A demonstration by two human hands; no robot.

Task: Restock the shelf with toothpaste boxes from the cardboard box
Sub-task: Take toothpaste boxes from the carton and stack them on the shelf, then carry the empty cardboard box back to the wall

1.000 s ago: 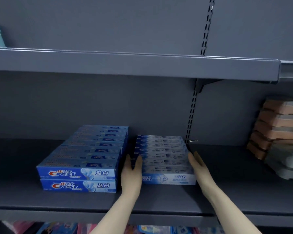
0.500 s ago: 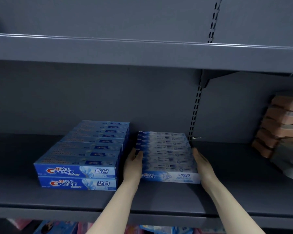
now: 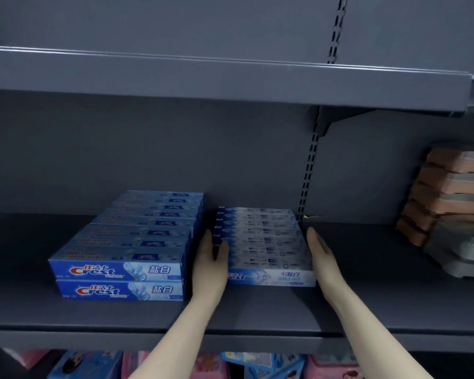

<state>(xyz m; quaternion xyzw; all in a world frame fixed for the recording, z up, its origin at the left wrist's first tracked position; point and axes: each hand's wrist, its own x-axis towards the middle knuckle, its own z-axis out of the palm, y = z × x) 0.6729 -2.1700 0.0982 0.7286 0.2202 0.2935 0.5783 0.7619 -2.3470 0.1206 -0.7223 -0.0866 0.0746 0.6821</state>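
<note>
Hands sliding deeper along the pale boxes

The left hand [image 3: 211,265] and right hand [image 3: 322,255] are reaching further back along the sides of the pale toothpaste boxes [image 3: 263,242], squaring them up.

Matt grey metal shelf [image 3: 257,315] carries glossy cardboard cartons.
Blue printed toothpaste boxes [image 3: 121,272] and paler white-blue toothpaste boxes [image 3: 266,242] show a smooth sheen.
</note>
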